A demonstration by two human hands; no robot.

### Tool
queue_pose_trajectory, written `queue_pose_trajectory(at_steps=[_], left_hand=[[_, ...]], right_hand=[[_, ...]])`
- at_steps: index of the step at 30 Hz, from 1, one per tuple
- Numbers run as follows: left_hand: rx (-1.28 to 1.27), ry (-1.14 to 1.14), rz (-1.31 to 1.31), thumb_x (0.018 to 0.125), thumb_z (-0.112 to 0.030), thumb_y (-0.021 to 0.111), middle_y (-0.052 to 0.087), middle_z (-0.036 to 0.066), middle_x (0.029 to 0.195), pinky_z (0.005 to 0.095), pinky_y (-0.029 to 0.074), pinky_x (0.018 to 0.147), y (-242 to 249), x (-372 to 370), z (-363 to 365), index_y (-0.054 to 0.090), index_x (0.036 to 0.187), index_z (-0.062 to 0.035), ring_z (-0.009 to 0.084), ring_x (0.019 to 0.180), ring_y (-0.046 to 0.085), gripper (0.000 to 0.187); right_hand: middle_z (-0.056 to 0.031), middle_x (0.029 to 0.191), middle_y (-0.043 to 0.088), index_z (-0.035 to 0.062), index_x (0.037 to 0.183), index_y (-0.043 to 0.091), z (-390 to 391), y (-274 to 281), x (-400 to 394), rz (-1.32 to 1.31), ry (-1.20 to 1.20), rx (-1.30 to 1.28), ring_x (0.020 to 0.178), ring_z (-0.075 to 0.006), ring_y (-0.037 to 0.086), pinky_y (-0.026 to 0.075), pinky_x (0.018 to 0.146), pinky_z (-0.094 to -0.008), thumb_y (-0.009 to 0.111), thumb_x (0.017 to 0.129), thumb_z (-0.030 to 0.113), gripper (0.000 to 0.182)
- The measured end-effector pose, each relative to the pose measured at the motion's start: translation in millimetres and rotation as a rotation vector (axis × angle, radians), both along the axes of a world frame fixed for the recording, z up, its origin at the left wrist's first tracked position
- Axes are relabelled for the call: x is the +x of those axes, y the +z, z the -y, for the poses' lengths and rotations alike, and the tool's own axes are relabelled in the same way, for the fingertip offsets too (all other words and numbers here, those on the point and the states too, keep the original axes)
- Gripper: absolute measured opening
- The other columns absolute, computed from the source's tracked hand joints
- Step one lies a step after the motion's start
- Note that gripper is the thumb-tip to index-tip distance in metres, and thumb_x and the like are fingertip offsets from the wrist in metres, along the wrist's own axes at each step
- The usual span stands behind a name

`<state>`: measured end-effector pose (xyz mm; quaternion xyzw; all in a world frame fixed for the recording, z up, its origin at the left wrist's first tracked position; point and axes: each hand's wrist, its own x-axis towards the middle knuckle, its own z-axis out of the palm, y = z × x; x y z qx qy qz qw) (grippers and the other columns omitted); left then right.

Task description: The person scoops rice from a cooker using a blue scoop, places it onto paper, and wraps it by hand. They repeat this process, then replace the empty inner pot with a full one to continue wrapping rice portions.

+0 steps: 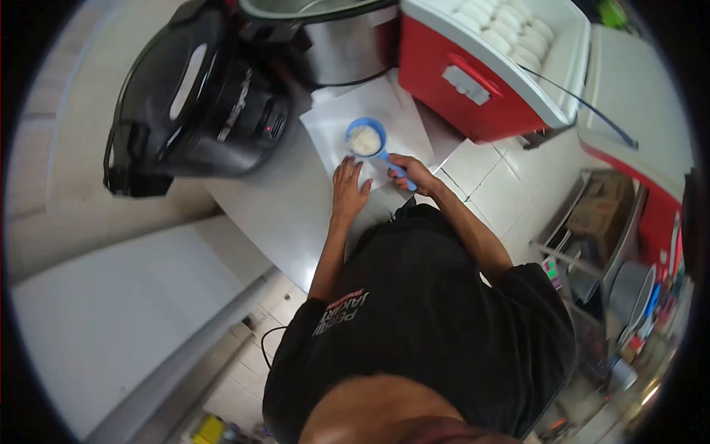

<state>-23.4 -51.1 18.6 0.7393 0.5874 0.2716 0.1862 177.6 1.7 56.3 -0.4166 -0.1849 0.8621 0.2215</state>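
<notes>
A blue scoop (381, 135) with rice-like white contents (364, 140) in its bowl is over a white paper sheet (403, 118) on the metal table. My right hand (416, 174) is closed around the scoop's handle, which points toward my body. My left hand (350, 186) lies with its fingers apart at the sheet's near left edge, just below the scoop's bowl, and holds nothing. Whether the scoop rests on the paper cannot be made out.
A black rice cooker (244, 126) stands left on the metal table (274, 211), with a large metal pot (347, 48) behind. At the right, an open red cooler (451, 81) holds several white wrapped bundles (506, 29). A white chest surface (133, 318) lies at the lower left.
</notes>
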Motion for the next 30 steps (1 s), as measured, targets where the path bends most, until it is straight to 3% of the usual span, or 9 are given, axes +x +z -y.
queue_pose_trajectory(at_steps=[5,9,11,12,15,23,25,27,30], left_hand=[[0.060,0.069,-0.003,0.081,-0.021,0.064,0.045,0.016,0.133,0.0469,0.031,0.104,3,4,8,0.058,0.115,-0.0027,0.0354,0.125,0.040,0.039],[-0.067,0.056,0.025,0.085,-0.017,0.060,0.049,0.011,0.128,0.0431,0.035,0.099,-3,6,14,0.065,0.107,-0.0062,0.0286,0.120,0.043,0.025],[-0.097,0.034,0.048,0.085,-0.016,0.059,0.052,0.009,0.125,0.0413,0.037,0.097,-8,7,15,0.066,0.104,-0.0072,0.0263,0.117,0.046,0.022],[-0.064,0.030,0.057,0.085,-0.015,0.059,0.053,0.008,0.123,0.0400,0.038,0.096,-10,7,15,0.066,0.102,-0.0064,0.0256,0.117,0.046,0.021],[-0.072,0.021,0.094,0.085,-0.016,0.059,0.054,0.007,0.122,0.0385,0.039,0.096,-11,7,17,0.066,0.101,-0.0049,0.0252,0.117,0.047,0.021],[-0.093,-0.034,0.004,0.082,-0.025,0.063,0.051,0.008,0.127,0.0397,0.037,0.100,8,8,20,0.059,0.112,-0.0035,0.0270,0.120,0.045,0.037],[-0.158,-0.073,0.013,0.083,-0.025,0.063,0.049,0.009,0.130,0.0397,0.037,0.101,11,3,16,0.059,0.112,-0.0038,0.0271,0.121,0.044,0.037],[-0.162,-0.059,0.012,0.082,-0.025,0.063,0.049,0.009,0.129,0.0395,0.037,0.101,8,2,17,0.059,0.111,-0.0037,0.0271,0.121,0.044,0.036],[-0.156,-0.056,0.005,0.083,-0.025,0.062,0.050,0.009,0.129,0.0392,0.037,0.102,6,2,19,0.060,0.110,-0.0035,0.0269,0.122,0.044,0.035]], right_hand=[[0.0011,0.070,0.046,0.0144,0.110,0.048,-6,9,6,0.071,-0.051,0.048,0.048,-0.0057,0.037,0.032,0.041,-0.0196,0.041,0.097,0.027,0.019],[-0.0039,0.075,0.055,0.0158,0.136,0.045,-22,16,7,0.450,-0.077,0.520,0.054,-0.0150,0.052,0.042,0.046,-0.0268,0.046,0.095,0.021,0.042],[-0.0120,0.078,0.060,0.0183,0.139,0.041,-26,6,1,1.028,0.047,1.507,0.060,-0.0262,0.059,0.048,0.053,-0.0365,0.050,0.094,0.022,0.046],[-0.0165,0.086,0.060,0.0191,0.142,0.036,-26,1,-1,1.107,0.258,1.555,0.066,-0.0363,0.061,0.051,0.057,-0.0447,0.050,0.093,0.019,0.051],[-0.0143,0.093,0.058,0.0221,0.145,0.028,-20,-21,-11,1.294,0.570,1.599,0.067,-0.0319,0.062,0.052,0.056,-0.0418,0.050,0.085,0.009,0.065],[-0.0157,0.095,0.058,0.0178,0.145,0.025,-28,-15,-2,1.183,0.596,1.544,0.073,-0.0318,0.064,0.053,0.062,-0.0416,0.047,0.091,0.015,0.058],[-0.0133,0.088,0.058,0.0135,0.144,0.027,-36,-26,8,0.923,0.018,1.407,0.069,-0.0255,0.062,0.051,0.060,-0.0392,0.045,0.096,0.023,0.052],[-0.0034,0.074,0.049,0.0092,0.141,0.032,-39,10,13,0.551,-0.193,0.916,0.059,-0.0110,0.049,0.043,0.052,-0.0266,0.045,0.097,0.026,0.049],[-0.0014,0.073,0.049,0.0145,0.138,0.037,-56,36,25,0.305,-0.228,0.791,0.056,-0.0092,0.047,0.038,0.048,-0.0224,0.047,0.096,0.025,0.044]])
